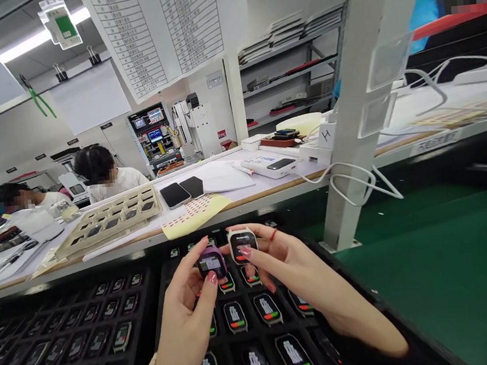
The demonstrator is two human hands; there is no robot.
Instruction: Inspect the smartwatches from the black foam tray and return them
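My left hand (187, 314) grips a small purple smartwatch body (211, 262) between thumb and fingers, its lit screen facing up. My right hand (295, 269) holds a white smartwatch body (242, 243) beside it, thumb pressed on its screen. Both hands hover over a black tray (162, 282) whose compartments hold several more watch bodies (266, 307) with lit screens showing red and green bars.
A second black tray (61, 349) of watch bodies lies to the left. On the raised shelf behind are a beige tray (113, 218), two phones (182, 192), a yellow sticker sheet (195, 213) and a white post (357, 108) with cables. Two people sit at the far left. Green mat (441, 267) lies right.
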